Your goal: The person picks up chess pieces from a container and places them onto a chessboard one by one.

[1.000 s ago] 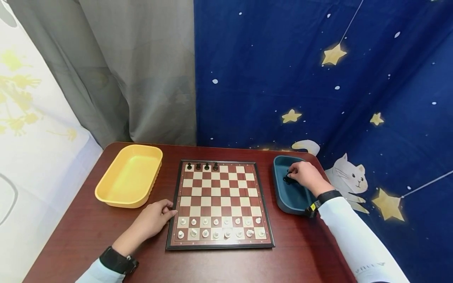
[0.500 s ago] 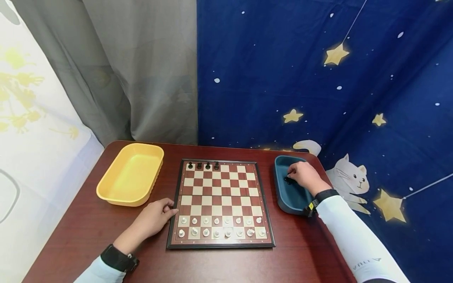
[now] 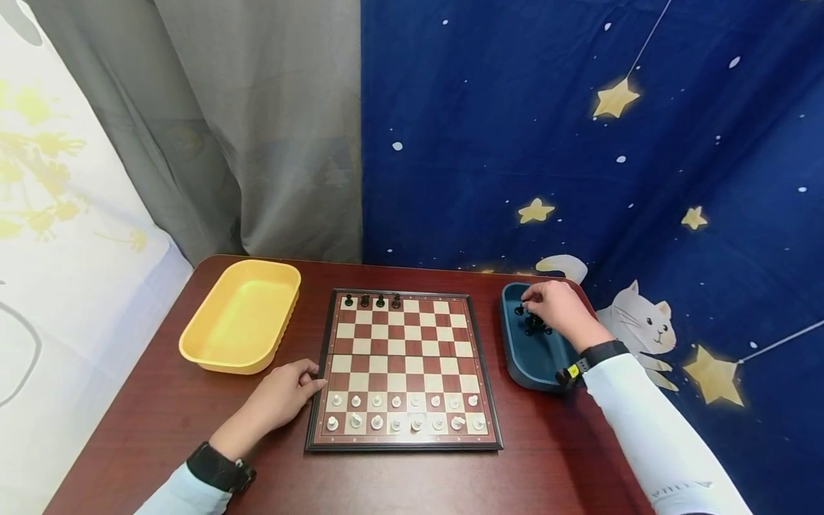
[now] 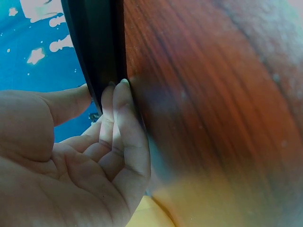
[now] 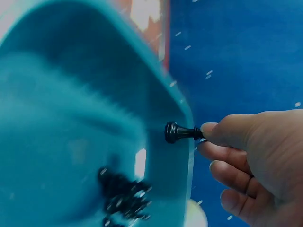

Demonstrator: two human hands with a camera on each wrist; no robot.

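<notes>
In the head view a chessboard [image 3: 404, 342] lies on the table, its white pieces [image 3: 396, 423] in two rows at the near side. Several black pieces [image 3: 380, 301] stand along the far row at the left. My left hand [image 3: 283, 393] grips the board's left edge; in the left wrist view its thumb and fingers lie on either side of the black frame [image 4: 97, 42]. My right hand [image 3: 558, 307] is over the blue bin [image 3: 531, 378], pinching a black chess piece [image 5: 182, 132] by its top, base outward. More black pieces [image 5: 120, 196] lie loose in the bin.
A yellow tray [image 3: 239, 368] stands to the left of the board on the brown table [image 3: 399, 486]. Grey and blue star-printed curtains [image 3: 489, 143] hang behind the table's far edge.
My right hand has lifted from the loose pieces in the bin, now with a black chess piece between its fingers. The left hand stays at the board's edge.
</notes>
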